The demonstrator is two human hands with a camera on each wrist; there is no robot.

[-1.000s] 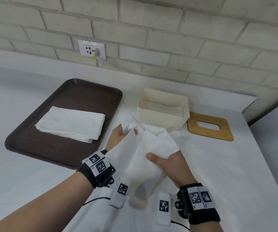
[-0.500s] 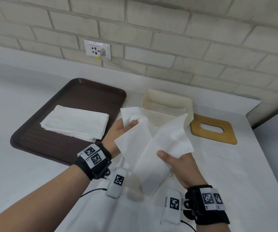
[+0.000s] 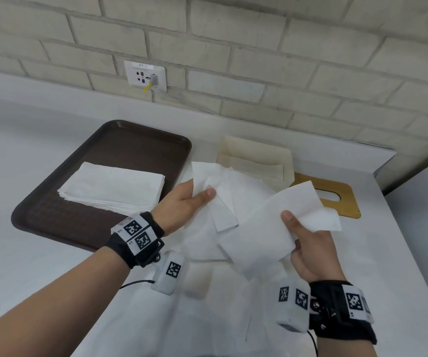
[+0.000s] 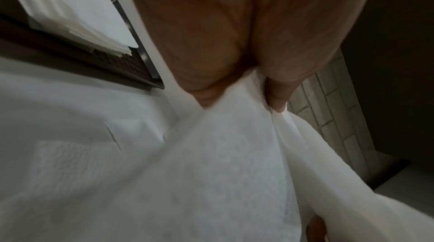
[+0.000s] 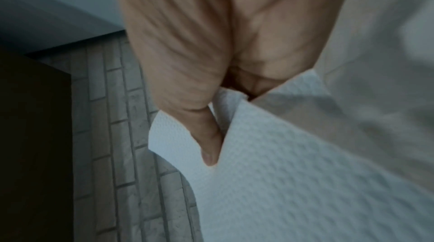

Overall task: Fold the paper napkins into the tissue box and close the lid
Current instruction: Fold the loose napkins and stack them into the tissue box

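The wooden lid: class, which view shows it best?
The head view: the wooden lid lies flat on the counter right of the tissue box, partly behind the held napkin. Neither wrist view shows it.

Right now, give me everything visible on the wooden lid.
The wooden lid is a flat, light-brown board with rounded corners and an oblong slot cut through it. It lies flat on the white counter, off the tissue box and just to its right. The held napkin hides its near-left part. Neither hand touches it.
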